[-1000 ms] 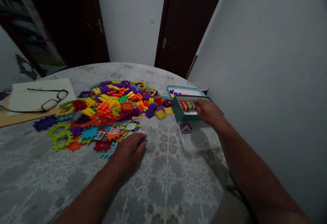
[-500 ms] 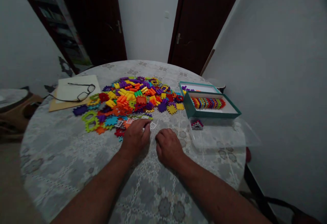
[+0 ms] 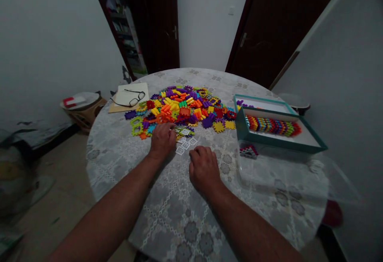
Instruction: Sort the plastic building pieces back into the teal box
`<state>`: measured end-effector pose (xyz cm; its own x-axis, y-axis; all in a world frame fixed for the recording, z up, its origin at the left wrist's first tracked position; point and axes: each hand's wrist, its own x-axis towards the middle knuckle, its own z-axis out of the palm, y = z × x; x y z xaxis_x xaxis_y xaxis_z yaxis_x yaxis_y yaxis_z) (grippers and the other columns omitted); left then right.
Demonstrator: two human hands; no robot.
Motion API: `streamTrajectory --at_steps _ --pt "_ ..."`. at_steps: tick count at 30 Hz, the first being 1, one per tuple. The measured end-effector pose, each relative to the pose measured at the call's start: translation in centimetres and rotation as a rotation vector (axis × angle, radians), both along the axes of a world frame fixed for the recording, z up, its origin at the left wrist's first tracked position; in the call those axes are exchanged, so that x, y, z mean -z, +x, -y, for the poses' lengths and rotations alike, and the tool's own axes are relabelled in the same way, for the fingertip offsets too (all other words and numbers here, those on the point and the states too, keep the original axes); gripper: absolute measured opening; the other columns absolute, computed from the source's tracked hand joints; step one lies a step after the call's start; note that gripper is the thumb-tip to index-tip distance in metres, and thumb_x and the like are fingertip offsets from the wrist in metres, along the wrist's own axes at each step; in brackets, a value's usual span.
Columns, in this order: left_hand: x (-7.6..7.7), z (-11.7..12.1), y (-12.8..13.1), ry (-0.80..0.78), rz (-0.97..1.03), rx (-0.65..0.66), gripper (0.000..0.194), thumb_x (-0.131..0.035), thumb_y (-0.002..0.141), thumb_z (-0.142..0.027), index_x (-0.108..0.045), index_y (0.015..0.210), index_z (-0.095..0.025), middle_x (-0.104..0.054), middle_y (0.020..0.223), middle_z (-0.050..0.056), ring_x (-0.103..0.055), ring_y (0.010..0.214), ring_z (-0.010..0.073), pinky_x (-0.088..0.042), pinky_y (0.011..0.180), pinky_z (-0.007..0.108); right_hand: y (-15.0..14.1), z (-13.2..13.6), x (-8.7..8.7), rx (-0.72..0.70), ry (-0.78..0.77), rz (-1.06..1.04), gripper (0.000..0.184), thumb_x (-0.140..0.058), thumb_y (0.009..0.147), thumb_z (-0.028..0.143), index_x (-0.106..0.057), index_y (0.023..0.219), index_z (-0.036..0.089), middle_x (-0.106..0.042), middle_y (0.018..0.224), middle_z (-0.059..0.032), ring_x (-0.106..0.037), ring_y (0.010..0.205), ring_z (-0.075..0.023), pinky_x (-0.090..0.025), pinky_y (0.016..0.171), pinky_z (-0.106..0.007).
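My left hand (image 3: 162,141) rests at the near edge of a heap of colourful plastic building pieces (image 3: 182,104), its fingers curled. Whatever those fingers grip, if anything, is hidden. Between the two hands lie several small white window-frame pieces (image 3: 185,145) on the cloth. One more white window piece (image 3: 185,132) lies against lime-green pieces at the heap's edge. My right hand (image 3: 205,168) sits on the tablecloth just right of the white pieces, fingers bent inward and closed. What is inside that hand does not show.
A teal-edged box (image 3: 281,142) at the right holds a row of multicoloured pieces. Before it is a clear plastic lid or tray (image 3: 269,174) with a small red-and-white piece (image 3: 248,151). Glasses (image 3: 133,101) lie on papers (image 3: 122,94) at the left of the round table (image 3: 167,218).
The view has turned left, so the table appears farther right. My left hand has shifted left and farther in along the heap, uncovering several white window pieces. The right hand stays closed nearby.
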<state>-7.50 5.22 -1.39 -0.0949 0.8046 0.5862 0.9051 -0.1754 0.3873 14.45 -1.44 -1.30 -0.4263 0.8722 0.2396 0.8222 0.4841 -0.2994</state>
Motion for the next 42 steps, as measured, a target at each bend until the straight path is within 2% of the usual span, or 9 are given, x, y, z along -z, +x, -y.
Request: streamTrajectory --at_steps 8,19,24,29,33,36,39,42 --pt "0.1 0.2 0.2 -0.047 -0.087 0.118 0.025 -0.055 0.099 -0.02 -0.076 0.112 -0.021 -0.081 0.11 0.013 -0.071 0.112 0.0328 -0.054 0.105 0.05 0.1 -0.1 0.4 -0.004 0.01 -0.045 0.027 -0.066 0.098 0.016 -0.074 0.123 0.021 -0.068 0.128 -0.013 -0.052 0.119 -0.0316 -0.043 0.102 -0.046" --pt "0.4 0.2 0.6 -0.046 -0.05 0.135 0.025 -0.053 0.102 -0.021 -0.073 0.117 -0.018 -0.079 0.116 0.015 -0.072 0.115 0.0321 -0.055 0.106 0.048 0.1 -0.4 0.7 -0.005 0.033 -0.041 0.024 -0.066 0.097 0.014 -0.074 0.118 0.022 -0.068 0.127 -0.0124 -0.053 0.118 -0.0315 -0.043 0.1 -0.045" --pt "-0.5 0.5 0.3 -0.016 -0.056 0.062 0.025 -0.055 0.101 -0.02 -0.072 0.12 -0.02 -0.077 0.118 0.015 -0.07 0.12 0.0336 -0.053 0.11 0.051 0.2 -0.4 0.8 -0.007 0.053 -0.061 0.022 -0.064 0.1 0.015 -0.075 0.118 0.021 -0.07 0.126 -0.012 -0.054 0.119 -0.031 -0.043 0.101 -0.044" --pt "-2.0 0.5 -0.5 0.07 0.064 -0.1 0.035 -0.059 0.099 -0.021 -0.068 0.133 -0.019 -0.068 0.135 0.019 -0.062 0.134 0.0365 -0.048 0.118 0.055 0.4 -0.5 1.0 -0.015 0.064 -0.08 0.023 -0.064 0.099 0.012 -0.075 0.117 0.021 -0.071 0.125 -0.0113 -0.055 0.118 -0.0301 -0.043 0.102 -0.043" --pt "-2.9 0.3 -2.6 0.102 0.107 -0.282 0.05 -0.067 0.097 -0.025 -0.063 0.146 -0.02 -0.058 0.153 0.023 -0.055 0.145 0.0411 -0.043 0.124 0.061 0.6 -0.7 1.2 -0.023 0.063 -0.096 0.023 -0.064 0.099 0.012 -0.076 0.116 0.021 -0.072 0.123 -0.0106 -0.057 0.118 -0.0295 -0.044 0.102 -0.042" --pt "-3.2 0.4 -5.4 0.043 0.074 -0.395 0.054 -0.071 0.097 -0.031 -0.063 0.149 -0.019 -0.056 0.156 0.024 -0.054 0.146 0.0442 -0.043 0.123 0.063 0.7 -0.7 1.4 -0.03 0.075 -0.123 0.023 -0.063 0.1 0.011 -0.076 0.117 0.021 -0.072 0.123 -0.0107 -0.058 0.117 -0.0293 -0.044 0.102 -0.042" --pt "-2.9 0.8 -8.5 -0.066 0.02 -0.441 0.059 -0.075 0.096 -0.043 -0.064 0.15 -0.022 -0.055 0.159 0.023 -0.052 0.148 0.0454 -0.045 0.121 0.063 0.9 -0.8 1.6 -0.034 0.079 -0.153 0.024 -0.063 0.099 0.008 -0.076 0.116 0.02 -0.073 0.121 -0.0108 -0.059 0.115 -0.0288 -0.045 0.102 -0.041" --pt "-2.1 0.9 -10.8 -0.241 -0.031 -0.408 0.066 -0.074 0.096 -0.058 -0.064 0.153 -0.024 -0.055 0.16 0.023 -0.055 0.144 0.0451 -0.048 0.117 0.061 0.9 -0.9 1.7 -0.036 0.079 -0.177 0.025 -0.062 0.098 0.007 -0.076 0.114 0.02 -0.073 0.119 -0.0107 -0.059 0.114 -0.0286 -0.045 0.102 -0.041"
